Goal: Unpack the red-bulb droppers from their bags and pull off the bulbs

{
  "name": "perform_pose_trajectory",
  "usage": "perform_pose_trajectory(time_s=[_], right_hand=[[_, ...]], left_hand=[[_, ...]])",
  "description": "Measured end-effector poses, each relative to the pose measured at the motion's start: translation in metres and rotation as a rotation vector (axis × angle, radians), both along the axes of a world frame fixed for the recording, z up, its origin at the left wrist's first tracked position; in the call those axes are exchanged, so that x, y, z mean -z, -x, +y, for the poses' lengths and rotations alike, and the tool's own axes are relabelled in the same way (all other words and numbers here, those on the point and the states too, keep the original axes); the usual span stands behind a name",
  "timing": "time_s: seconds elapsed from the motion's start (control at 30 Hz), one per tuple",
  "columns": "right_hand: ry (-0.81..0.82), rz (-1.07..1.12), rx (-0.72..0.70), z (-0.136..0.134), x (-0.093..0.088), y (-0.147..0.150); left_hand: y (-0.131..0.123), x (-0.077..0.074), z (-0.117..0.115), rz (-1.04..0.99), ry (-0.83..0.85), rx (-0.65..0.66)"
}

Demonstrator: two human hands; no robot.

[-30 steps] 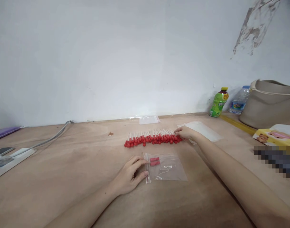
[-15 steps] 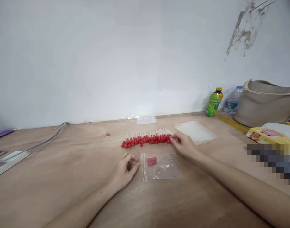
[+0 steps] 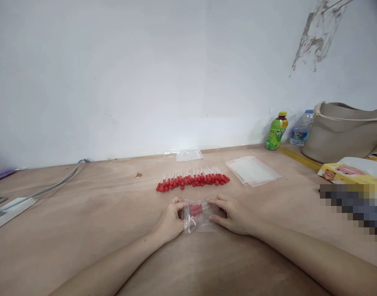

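Observation:
A clear zip bag (image 3: 203,226) lies on the table between my hands, with a few red pieces (image 3: 195,210) inside, near its zip edge. My left hand (image 3: 172,220) holds the bag at that edge, thumb below and fingers above. At the opposite side, my right hand (image 3: 233,216) grips the plastic with bent fingers, thumb and forefinger apart over it. The bag is bunched up and wrinkled. Just beyond it, a row of red-headed pale sticks (image 3: 193,180) lies side by side, heads toward me.
Flat clear bags (image 3: 253,170) lie right of the row, and another bag (image 3: 189,155) is by the wall. A green bottle (image 3: 276,130), a water bottle (image 3: 301,130), a grey bin (image 3: 342,133) and a yellow tissue pack (image 3: 339,172) stand right. A grey cable (image 3: 63,179) runs left.
My right hand has left the right end of the row and come back to the bag. My left hand has moved onto the zip edge, and the bag is now bunched between both.

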State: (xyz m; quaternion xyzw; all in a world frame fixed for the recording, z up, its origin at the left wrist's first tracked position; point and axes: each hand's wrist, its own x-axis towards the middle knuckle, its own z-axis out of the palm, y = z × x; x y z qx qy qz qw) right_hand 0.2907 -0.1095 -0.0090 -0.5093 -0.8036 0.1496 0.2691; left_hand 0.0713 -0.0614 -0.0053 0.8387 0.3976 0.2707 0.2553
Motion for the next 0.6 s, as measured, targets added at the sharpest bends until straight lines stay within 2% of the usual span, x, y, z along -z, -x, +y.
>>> perform_pose_trajectory(time_s=[0.27, 0.4, 0.6], right_hand=[[-0.060, 0.032, 0.000, 0.000, 0.007, -0.001], [-0.024, 0.047, 0.054, 0.003, 0.009, -0.005], [0.154, 0.080, 0.125, 0.009, 0.007, -0.016]], left_hand=[[-0.001, -0.001, -0.006, 0.056, -0.137, 0.064], [0.000, -0.001, -0.008, 0.016, -0.067, 0.074], [0.005, 0.003, -0.006, -0.139, 0.094, 0.063]])
